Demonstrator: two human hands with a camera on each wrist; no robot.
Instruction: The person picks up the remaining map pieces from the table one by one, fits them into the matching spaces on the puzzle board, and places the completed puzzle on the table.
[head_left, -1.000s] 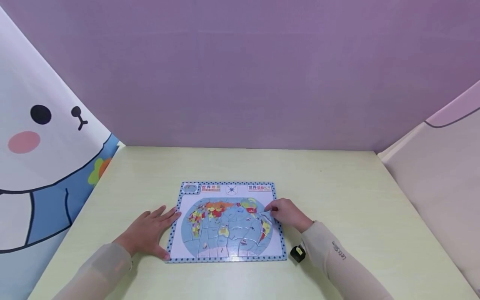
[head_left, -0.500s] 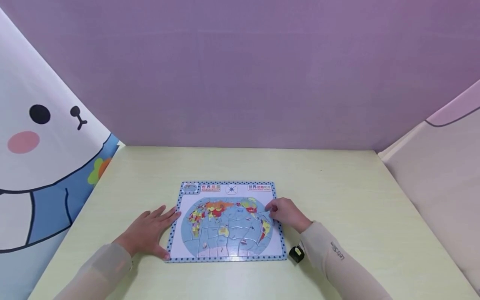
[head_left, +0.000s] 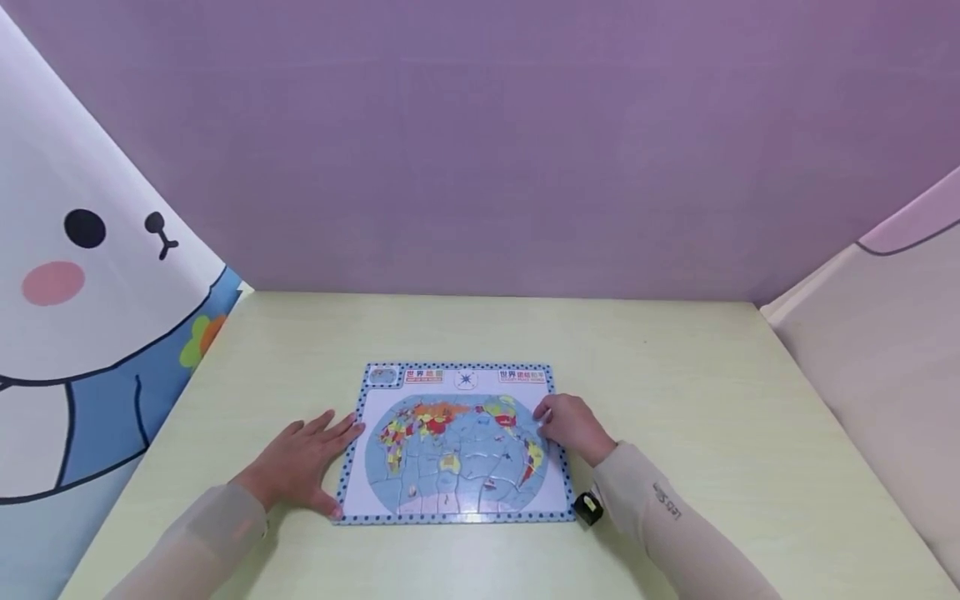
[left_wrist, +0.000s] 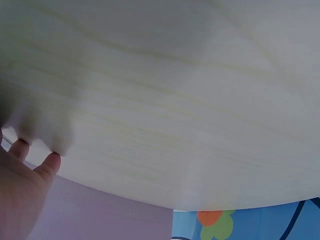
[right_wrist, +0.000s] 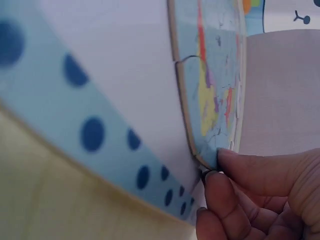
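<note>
A world-map jigsaw puzzle (head_left: 465, 475) in a white board with a blue dotted border lies flat on the table. My left hand (head_left: 302, 462) is spread, its fingertips and thumb along the board's left border. In the left wrist view, part of the left hand (left_wrist: 25, 185) shows at the lower left. At the map's upper right edge my right hand (head_left: 573, 427) pinches a blue puzzle piece. Up close in the right wrist view, the right hand (right_wrist: 255, 195) has its thumb on the edge of the puzzle piece (right_wrist: 206, 150), curled fingers below it.
The pale wood-grain table (head_left: 675, 358) ends at a purple backdrop (head_left: 480, 167). A cartoon-printed panel (head_left: 90, 333) stands on the left and a pale panel (head_left: 885, 350) on the right. A small black wrist device (head_left: 588, 508) sits by the right sleeve.
The puzzle piece under my right fingers was tilted up at the map's edge and now lies flatter among its neighbours. My left hand keeps its place on the board.
</note>
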